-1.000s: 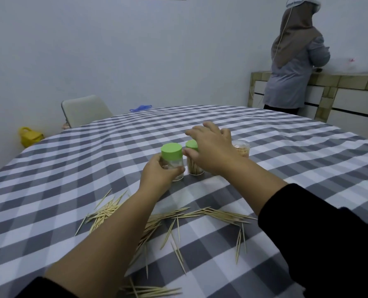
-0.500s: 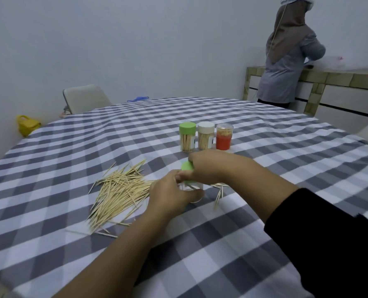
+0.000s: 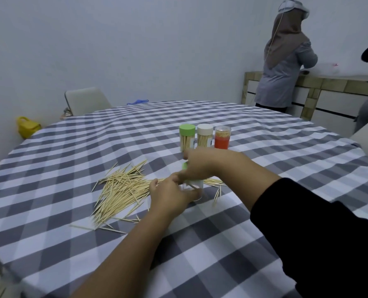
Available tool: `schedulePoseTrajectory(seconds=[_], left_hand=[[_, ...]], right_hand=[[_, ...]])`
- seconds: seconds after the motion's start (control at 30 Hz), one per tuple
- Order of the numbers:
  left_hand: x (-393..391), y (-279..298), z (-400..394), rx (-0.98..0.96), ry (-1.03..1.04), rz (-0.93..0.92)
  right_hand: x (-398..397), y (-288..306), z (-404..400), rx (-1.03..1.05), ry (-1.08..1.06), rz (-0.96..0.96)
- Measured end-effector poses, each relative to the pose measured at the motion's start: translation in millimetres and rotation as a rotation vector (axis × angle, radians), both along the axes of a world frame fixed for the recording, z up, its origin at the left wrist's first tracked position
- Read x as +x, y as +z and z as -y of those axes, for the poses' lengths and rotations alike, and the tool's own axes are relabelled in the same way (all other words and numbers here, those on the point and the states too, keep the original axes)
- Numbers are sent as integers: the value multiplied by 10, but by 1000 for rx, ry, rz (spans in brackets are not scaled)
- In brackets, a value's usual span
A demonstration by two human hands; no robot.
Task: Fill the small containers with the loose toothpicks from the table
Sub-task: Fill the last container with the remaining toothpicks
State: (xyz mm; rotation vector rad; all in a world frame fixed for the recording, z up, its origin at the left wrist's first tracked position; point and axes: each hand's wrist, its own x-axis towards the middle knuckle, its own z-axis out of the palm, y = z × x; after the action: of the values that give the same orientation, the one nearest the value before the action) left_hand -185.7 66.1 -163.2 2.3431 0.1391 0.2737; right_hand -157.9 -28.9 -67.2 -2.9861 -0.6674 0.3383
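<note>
A small clear container (image 3: 194, 187) stands on the checked tablecloth (image 3: 243, 151) at the centre. My left hand (image 3: 170, 195) grips its body from the left. My right hand (image 3: 200, 166) holds its green lid (image 3: 185, 166) from above; most of the lid is hidden under the fingers. A pile of loose toothpicks (image 3: 120, 190) lies just left of my hands, and a few more toothpicks (image 3: 216, 186) lie to the right. Behind stand three filled containers: one with a green lid (image 3: 187, 137), one with a white lid (image 3: 204, 137), and a red one (image 3: 222, 140).
A chair (image 3: 86, 100) stands at the table's far left, with a yellow bag (image 3: 27, 126) on the floor beside it. A person (image 3: 284, 57) stands at a counter (image 3: 329, 91) at the back right. A blue item (image 3: 138, 101) lies at the far table edge.
My left hand has drawn the green-lidded container from the row toward me, beside the toothpick pile. My right hand has followed and now holds the lid. The camera view has shifted.
</note>
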Motion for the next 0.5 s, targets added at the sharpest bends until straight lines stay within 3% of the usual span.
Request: schedulePoseTrajectory(seconds=[0.1,0.27,0.4,0.5], left_hand=[[14,2,-32,10,-50,-2],[61,5,-71,34,-84,-16],[47,48,-51,26,-118,-38],[60,56,-4,13,-136,-55]], right_hand=[[35,27,18,-90,53,44],[110,195,315,309,67,4],[260,-179,653,658,-361,149],[264,-611,867,760,-713,211]])
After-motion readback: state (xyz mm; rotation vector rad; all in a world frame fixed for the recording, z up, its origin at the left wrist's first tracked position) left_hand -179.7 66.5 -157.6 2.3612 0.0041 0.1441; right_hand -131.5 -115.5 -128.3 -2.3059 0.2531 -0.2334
